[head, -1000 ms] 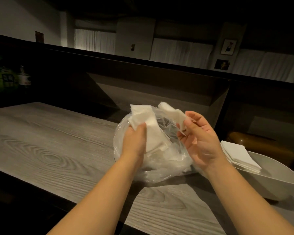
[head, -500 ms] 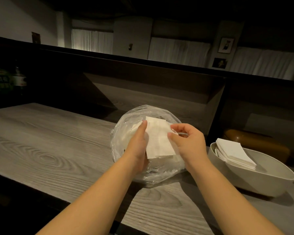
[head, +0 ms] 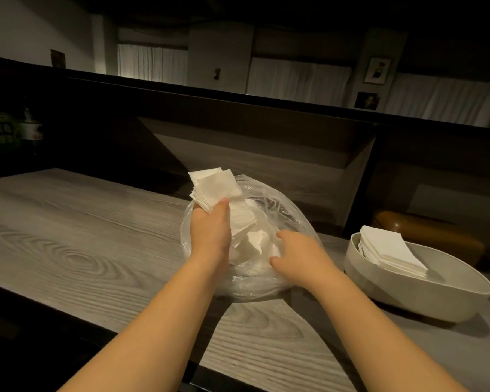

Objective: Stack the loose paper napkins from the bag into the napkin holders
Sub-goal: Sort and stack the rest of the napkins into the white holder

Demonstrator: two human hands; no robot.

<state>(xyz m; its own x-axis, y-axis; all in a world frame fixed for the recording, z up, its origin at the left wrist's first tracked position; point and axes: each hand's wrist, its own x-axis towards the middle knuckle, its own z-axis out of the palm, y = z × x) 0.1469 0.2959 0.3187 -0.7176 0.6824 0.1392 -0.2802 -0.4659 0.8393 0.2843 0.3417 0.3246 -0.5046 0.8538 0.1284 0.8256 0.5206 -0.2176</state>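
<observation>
- Head view, change since half a second ago: the right hand point(head: 300, 257) has let go of the napkin stack point(head: 215, 190) and dropped into the mouth of the clear plastic bag point(head: 289, 222); both hands held that stack together before.
- Left hand point(head: 209, 233) now carries the stack alone, thumb pressed on the top sheet, the other fingers hidden beneath it.
- Stack has tilted: its long axis runs from about 5 o'clock at the thumb up to 11 o'clock, free corner toward the far edge of the wooden table point(head: 68, 236), sheets fanned out along the left edge.
- Right hand's fingers are loosely spread and bent over the loose napkins point(head: 255, 241) in the bag; whether they pinch one, I cannot tell.
- Bag sits at the centre of the table, mouth up, crumpled white sheets showing through the film.
- White oval napkin holder point(head: 419, 295) stands at 3 o'clock from the bag, just beside it and not touching, in the same place as before.
- Folded napkins point(head: 391, 253) lean in the holder's left end, long axis running roughly 10 to 4 o'clock.
</observation>
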